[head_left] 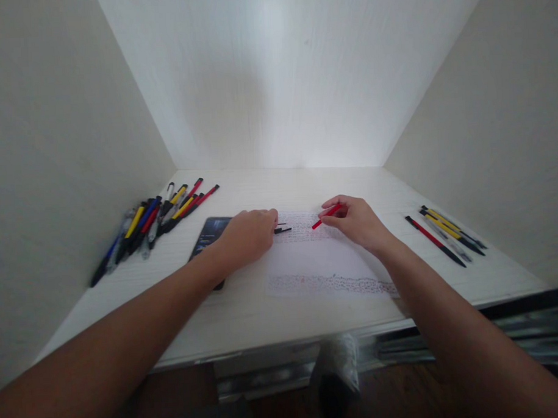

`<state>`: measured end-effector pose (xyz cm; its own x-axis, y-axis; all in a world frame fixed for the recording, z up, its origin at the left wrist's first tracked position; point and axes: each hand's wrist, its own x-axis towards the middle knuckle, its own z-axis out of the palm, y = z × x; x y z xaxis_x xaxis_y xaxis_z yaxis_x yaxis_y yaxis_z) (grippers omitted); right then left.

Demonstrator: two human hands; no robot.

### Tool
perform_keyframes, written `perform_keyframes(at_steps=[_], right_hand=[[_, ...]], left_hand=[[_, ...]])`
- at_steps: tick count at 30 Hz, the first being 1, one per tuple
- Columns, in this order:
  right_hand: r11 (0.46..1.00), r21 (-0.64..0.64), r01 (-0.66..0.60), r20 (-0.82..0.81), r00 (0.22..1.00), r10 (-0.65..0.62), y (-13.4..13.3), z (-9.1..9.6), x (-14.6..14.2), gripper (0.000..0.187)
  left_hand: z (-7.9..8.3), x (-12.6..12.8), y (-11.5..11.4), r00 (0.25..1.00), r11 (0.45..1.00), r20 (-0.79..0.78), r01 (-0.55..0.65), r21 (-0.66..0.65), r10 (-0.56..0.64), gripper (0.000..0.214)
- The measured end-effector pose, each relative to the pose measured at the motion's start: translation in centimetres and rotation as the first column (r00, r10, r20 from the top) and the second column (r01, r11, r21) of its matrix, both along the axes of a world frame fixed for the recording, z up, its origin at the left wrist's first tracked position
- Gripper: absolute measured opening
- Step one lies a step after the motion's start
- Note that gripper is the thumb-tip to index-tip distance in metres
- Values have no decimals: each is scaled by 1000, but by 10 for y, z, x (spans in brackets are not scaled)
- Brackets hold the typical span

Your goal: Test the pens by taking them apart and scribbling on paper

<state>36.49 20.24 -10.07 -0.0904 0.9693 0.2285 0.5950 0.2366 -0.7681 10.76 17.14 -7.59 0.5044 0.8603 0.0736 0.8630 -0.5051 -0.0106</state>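
In my right hand (352, 218) a red pen barrel (323, 220) is pinched between thumb and fingers, tilted with its lower end towards the paper. My left hand (255, 233) is closed, fingers curled down. Small black pen parts (283, 230) stick out from its fingertips, with a thin dark piece just above them; the hand hides the rest. Below both hands lies a white sheet of paper (317, 257) with bands of small dark marks. A dark phone (211, 234) lies partly under my left hand and wrist.
A loose pile of several pens (146, 223), in red, yellow, blue, white and clear, lies along the left wall. On the right, several more pens (440, 243) lie side by side. White panels (274, 81) enclose the tabletop (219, 333) at the back and sides.
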Motion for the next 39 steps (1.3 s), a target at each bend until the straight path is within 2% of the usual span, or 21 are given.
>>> perform_keyframes(at_steps=[5, 10, 13, 19, 24, 29, 32, 34, 36, 37, 39], right_hand=[[996, -9, 94, -95, 991, -94, 5, -1, 9, 36], [991, -35, 126, -206, 970, -131, 8, -5, 16, 34], [981, -14, 194, -219, 957, -193, 10, -10, 22, 29], [950, 50, 308, 29, 951, -309, 7, -14, 24, 31], [936, 209, 282, 362, 867, -342, -1, -9, 15, 28], [951, 168, 259, 603, 736, -307, -4, -11, 6, 30], [961, 134, 244, 649, 711, -271, -4, -12, 4, 33], [958, 143, 250, 638, 717, -283, -5, -10, 4, 34], [960, 163, 229, 562, 778, -281, -8, -5, 2, 35], [971, 150, 186, 485, 842, -236, -11, -1, 0, 34], [999, 50, 5, 244, 970, -17, -18, 8, -6, 32]], left_hand=[[-4, 1, 3, 1000, 1000, -14, 6, 29, -5, 28], [-7, 3, 5, 1000, 999, 2, 9, 37, -9, 29], [-6, 4, 2, 1000, 1000, 2, 13, 26, -13, 29], [-13, 7, 1, 999, 998, -1, 32, 62, -32, 28], [-17, 12, 0, 997, 998, 70, 37, 57, -41, 30], [-17, 21, -7, 968, 997, 245, 41, 63, -56, 34], [-17, 25, -11, 932, 997, 357, 51, 52, -66, 32], [-17, 27, -13, 910, 998, 409, 51, 35, -61, 30], [-16, 28, -13, 895, 999, 445, 34, 18, -38, 31], [-16, 28, -13, 890, 1000, 454, 21, 13, -25, 31], [-16, 28, -12, 887, 1000, 461, -2, 7, -2, 33]])
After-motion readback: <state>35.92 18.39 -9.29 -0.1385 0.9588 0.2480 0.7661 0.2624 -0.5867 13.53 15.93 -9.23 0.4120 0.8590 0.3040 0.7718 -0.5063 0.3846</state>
